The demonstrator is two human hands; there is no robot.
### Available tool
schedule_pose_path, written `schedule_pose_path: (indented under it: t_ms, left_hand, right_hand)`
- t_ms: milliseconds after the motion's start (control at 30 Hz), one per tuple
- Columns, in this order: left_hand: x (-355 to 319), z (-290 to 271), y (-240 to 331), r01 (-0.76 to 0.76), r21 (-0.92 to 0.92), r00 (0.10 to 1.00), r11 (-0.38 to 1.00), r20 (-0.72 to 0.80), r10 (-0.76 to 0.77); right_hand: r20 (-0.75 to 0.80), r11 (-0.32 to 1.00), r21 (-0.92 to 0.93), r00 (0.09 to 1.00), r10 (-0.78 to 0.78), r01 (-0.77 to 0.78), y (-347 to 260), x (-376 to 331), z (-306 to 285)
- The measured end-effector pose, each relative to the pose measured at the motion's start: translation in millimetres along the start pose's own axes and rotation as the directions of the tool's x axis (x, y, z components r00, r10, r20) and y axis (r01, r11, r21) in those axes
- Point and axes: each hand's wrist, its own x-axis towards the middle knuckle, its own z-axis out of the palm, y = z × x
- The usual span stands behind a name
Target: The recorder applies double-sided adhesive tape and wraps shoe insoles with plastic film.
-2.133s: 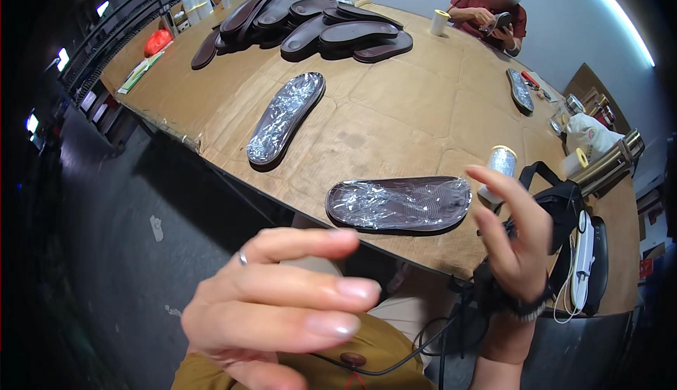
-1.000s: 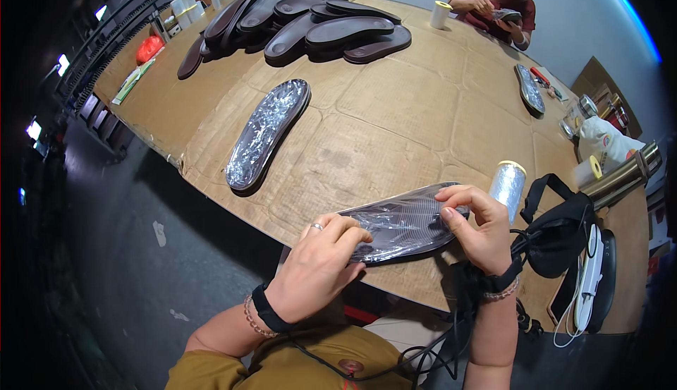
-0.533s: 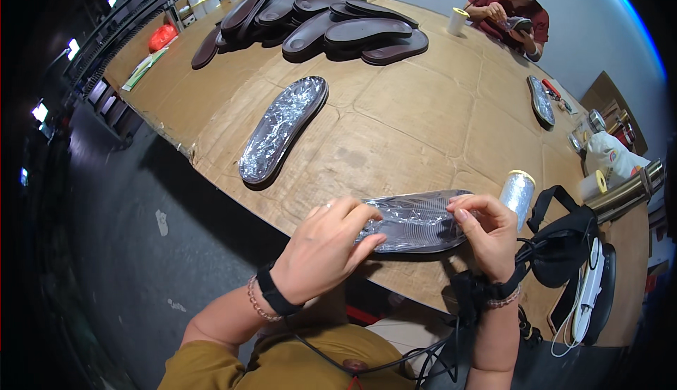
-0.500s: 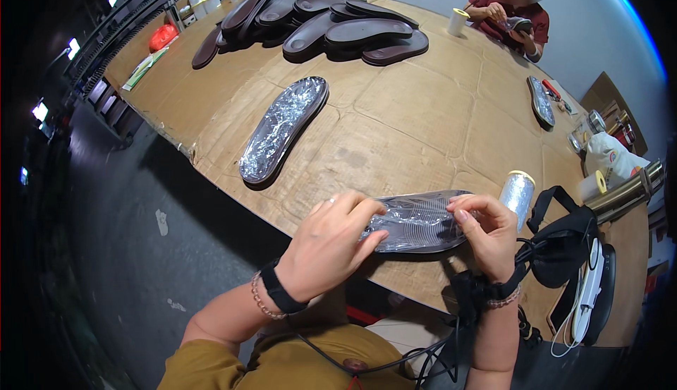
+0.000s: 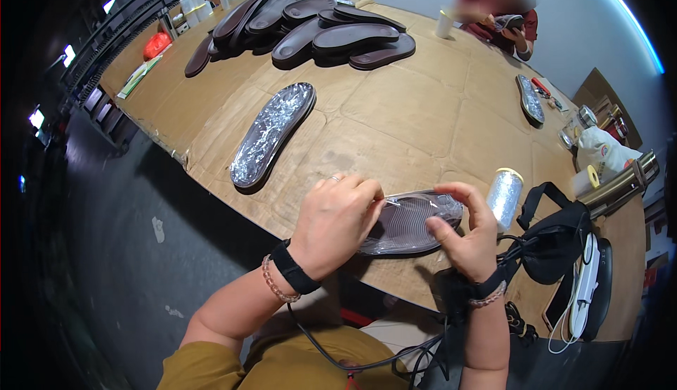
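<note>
The left hand (image 5: 333, 224) is curled over the near end of a dark shoe sole wrapped in clear film (image 5: 412, 222), fingers bent and pinching the film along its upper edge; the right hand (image 5: 465, 238) grips the opposite end, thumb on top and fingers closed around the rim; the sole sits between both hands, just above the near edge of the cardboard-covered table (image 5: 416, 115). Just beyond the right fingertips stands a roll of clear film (image 5: 503, 197), upright; to the right of it lies a black strap bag (image 5: 557, 242). Beyond the left fingers, well apart, a second film-wrapped sole (image 5: 273, 135) lies flat on the table; farther still, a pile of bare dark soles (image 5: 317, 27) overlaps at the far side; a third wrapped sole (image 5: 529, 99) lies far right; a seated person (image 5: 504, 16) occupies the far edge.
</note>
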Motion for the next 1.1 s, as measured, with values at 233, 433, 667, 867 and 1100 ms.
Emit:
schedule_pose_path:
  t_ms: [233,433,667,867,1100]
  left_hand:
    - [-3,-1,9,-0.066,-0.017,0.998,0.998,0.010,0.066]
    - [-5,-7,17,-0.030,-0.044,0.999,0.999,-0.040,0.028]
    - [-37,8,40,-0.055,-0.209,0.984,0.976,0.156,0.089]
    - [-47,22,43,-0.128,-0.075,0.958,0.989,0.250,0.143]
    - [-49,19,39,-0.316,0.086,0.906,0.945,0.324,0.273]
  right_hand:
    - [0.004,0.754,-0.558,0.910,-0.414,0.346,9,6,19]
    - [-0.070,0.861,-0.474,0.967,-0.245,0.184,18,0,17]
    - [-0.124,0.890,-0.402,0.951,-0.284,0.214,15,2,18]
    - [-0.147,0.897,-0.384,0.945,-0.293,0.219,14,2,15]
    - [-0.250,0.956,-0.264,0.948,-0.199,0.131,13,2,16]
